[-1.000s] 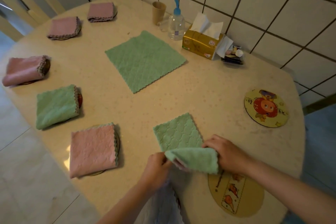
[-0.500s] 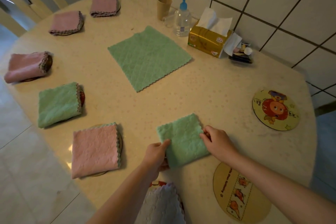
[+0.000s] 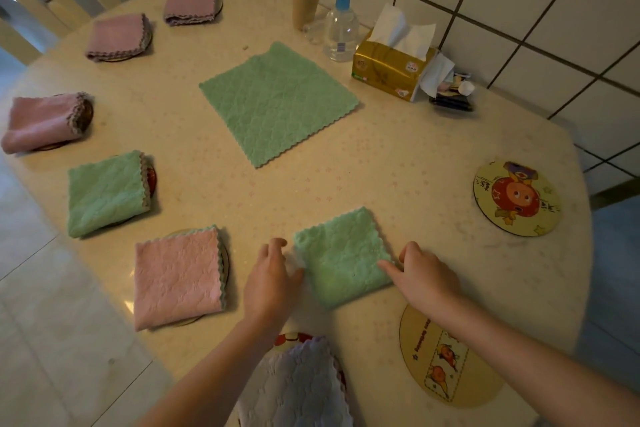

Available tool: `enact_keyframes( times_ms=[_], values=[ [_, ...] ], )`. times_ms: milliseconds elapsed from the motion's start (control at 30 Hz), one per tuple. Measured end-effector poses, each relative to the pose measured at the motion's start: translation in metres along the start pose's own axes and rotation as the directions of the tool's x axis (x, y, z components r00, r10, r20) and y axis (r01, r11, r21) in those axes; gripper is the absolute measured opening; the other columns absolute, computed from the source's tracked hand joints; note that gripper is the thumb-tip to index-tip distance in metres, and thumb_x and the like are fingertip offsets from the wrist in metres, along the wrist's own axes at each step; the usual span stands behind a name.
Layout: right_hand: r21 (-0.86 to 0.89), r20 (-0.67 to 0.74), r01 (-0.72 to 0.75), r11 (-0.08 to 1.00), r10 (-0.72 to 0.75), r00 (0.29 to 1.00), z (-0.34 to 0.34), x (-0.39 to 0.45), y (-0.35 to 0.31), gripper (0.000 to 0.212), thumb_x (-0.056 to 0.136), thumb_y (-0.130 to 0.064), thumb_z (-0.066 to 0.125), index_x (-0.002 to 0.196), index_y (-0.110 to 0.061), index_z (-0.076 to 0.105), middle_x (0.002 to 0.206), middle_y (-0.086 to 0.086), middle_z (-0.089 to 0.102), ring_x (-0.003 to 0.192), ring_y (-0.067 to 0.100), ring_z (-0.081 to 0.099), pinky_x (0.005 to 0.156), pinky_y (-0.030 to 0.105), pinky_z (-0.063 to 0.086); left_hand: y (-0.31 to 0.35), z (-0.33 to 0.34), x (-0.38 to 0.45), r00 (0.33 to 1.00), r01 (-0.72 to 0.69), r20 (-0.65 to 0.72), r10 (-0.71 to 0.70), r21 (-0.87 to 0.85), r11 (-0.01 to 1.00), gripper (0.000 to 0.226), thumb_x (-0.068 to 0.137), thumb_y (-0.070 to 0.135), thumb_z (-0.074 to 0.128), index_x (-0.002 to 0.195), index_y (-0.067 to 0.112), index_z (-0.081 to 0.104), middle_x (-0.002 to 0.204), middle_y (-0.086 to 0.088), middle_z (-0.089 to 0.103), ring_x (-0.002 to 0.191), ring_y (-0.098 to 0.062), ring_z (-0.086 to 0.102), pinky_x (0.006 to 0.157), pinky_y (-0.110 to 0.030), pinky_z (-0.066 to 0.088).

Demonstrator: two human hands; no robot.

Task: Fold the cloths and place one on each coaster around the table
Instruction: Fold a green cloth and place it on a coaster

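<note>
A green cloth [image 3: 341, 258] folded into a small square lies flat on the table near me. My left hand [image 3: 272, 276] touches its left edge with relaxed fingers. My right hand [image 3: 424, 274] touches its right edge, fingers extended. A bare round coaster [image 3: 446, 357] lies just right of my right forearm, and another bare coaster [image 3: 516, 198] sits further right. An unfolded green cloth [image 3: 277, 102] is spread at the table's middle. Folded pink cloths [image 3: 176, 277] and a folded green cloth [image 3: 105, 192] sit on coasters along the left side.
A white cloth [image 3: 294, 388] lies on a coaster at the near edge under my left arm. By the tiled wall stand a cup [image 3: 304, 3], a pump bottle [image 3: 341, 28] and a tissue box [image 3: 391, 69]. The table edge [image 3: 581, 218] drops off at the right.
The green cloth was being folded in half in both hands; now it lies flat as a small square, and both hands have released it and rest at its sides.
</note>
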State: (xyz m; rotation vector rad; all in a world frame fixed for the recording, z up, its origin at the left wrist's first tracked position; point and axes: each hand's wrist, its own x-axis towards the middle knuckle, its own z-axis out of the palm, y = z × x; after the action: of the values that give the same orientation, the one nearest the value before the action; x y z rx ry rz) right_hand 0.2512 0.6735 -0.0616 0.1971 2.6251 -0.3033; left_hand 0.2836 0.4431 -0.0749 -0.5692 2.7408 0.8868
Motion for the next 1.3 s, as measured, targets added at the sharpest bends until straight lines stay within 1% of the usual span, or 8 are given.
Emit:
enact_keyframes(
  times_ms=[200,333,500,700,867,1000,1167,1300],
  values=[
    [0.206,0.163,-0.166,0.964,0.133,0.978,0.001,0.009,-0.018,0.047,0.082,-0.053,0.061,0.104,-0.013,0.048,0.092,0.001,0.059,0.068,0.014,0.061,0.049,0.026,0.045,0.014,-0.002,0.042,0.976,-0.205,0.079,0.202,0.034,0.978,0.042,0.094,0.022,0.051,0.135,0.016,0.044,0.133,-0.005,0.049,0.121,-0.022,0.044,0.101,-0.038,0.042],
    [0.331,0.243,-0.271,0.904,0.196,0.95,0.011,0.018,-0.022,0.048,0.079,-0.042,0.07,0.108,-0.009,0.053,0.094,0.004,0.064,0.065,0.017,0.067,0.047,0.026,0.051,0.025,0.001,0.055,0.961,-0.237,0.195,0.196,0.219,0.946,0.035,0.09,0.025,0.058,0.124,0.015,0.054,0.12,-0.006,0.053,0.11,-0.024,0.044,0.095,-0.035,0.042],
    [0.46,0.262,-0.312,0.831,0.208,0.942,0.011,0.018,-0.021,0.032,0.077,-0.031,0.075,0.094,-0.008,0.061,0.088,0.008,0.068,0.071,0.019,0.066,0.06,0.029,0.056,0.031,0.003,0.057,0.981,-0.037,0.191,0.024,0.064,0.997,0.026,0.084,0.016,0.064,0.11,0.013,0.06,0.109,-0.009,0.06,0.1,-0.025,0.055,0.086,-0.037,0.051],
    [0.746,0.359,-0.429,0.51,0.235,0.903,0.0,0.019,-0.015,0.026,0.076,-0.014,0.076,0.095,-0.004,0.062,0.093,0.012,0.067,0.077,0.021,0.063,0.059,0.028,0.054,0.032,-0.006,0.052,0.972,0.079,0.233,-0.044,-0.142,0.987,0.017,0.081,0.01,0.064,0.097,0.009,0.066,0.089,-0.007,0.062,0.085,-0.025,0.057,0.068,-0.029,0.045],
    [0.876,0.392,-0.416,0.246,0.143,0.909,-0.016,-0.001,0.005,0.017,0.082,-0.006,0.065,0.099,-0.005,0.061,0.1,0.016,0.067,0.091,0.032,0.066,0.082,0.047,0.056,0.039,-0.009,0.026,0.946,0.174,0.322,-0.046,-0.381,0.908,0.01,0.081,0.008,0.069,0.088,0.008,0.063,0.09,-0.01,0.063,0.088,-0.027,0.062,0.082,-0.044,0.057],
    [0.906,0.323,-0.36,0.222,0.184,0.928,-0.017,-0.021,0.049,0.024,0.084,-0.01,0.067,0.106,-0.01,0.058,0.107,0.012,0.065,0.095,0.03,0.064,0.08,0.047,0.056,0.053,0.01,-0.014,0.914,0.188,0.405,0.008,-0.442,0.877,0.013,0.081,0.002,0.07,0.088,-0.001,0.06,0.081,-0.01,0.058,0.075,-0.021,0.06,0.072,-0.036,0.06],
    [0.885,0.266,-0.341,0.318,0.257,0.929,-0.007,-0.046,0.101,0.024,0.083,-0.016,0.069,0.104,-0.011,0.059,0.102,0.009,0.066,0.091,0.029,0.065,0.077,0.046,0.057,0.06,0.058,-0.079,0.889,0.143,0.455,0.043,-0.367,0.919,0.02,0.075,0.011,0.075,0.073,0.013,0.055,0.067,0.001,0.054,0.062,-0.016,0.056,0.068,-0.042,0.058],
    [0.869,0.213,-0.331,0.367,0.327,0.921,0.007,-0.063,0.126,0.016,0.082,-0.009,0.069,0.094,-0.008,0.058,0.095,0.01,0.064,0.068,0.019,0.06,0.054,0.025,0.049,0.054,0.091,-0.11,0.891,0.138,0.453,0.034,-0.342,0.929,0.024,0.057,0.031,0.073,0.065,0.02,0.053,0.061,0.005,0.051,0.061,-0.019,0.053,0.068,-0.053,0.055]
  ],
)
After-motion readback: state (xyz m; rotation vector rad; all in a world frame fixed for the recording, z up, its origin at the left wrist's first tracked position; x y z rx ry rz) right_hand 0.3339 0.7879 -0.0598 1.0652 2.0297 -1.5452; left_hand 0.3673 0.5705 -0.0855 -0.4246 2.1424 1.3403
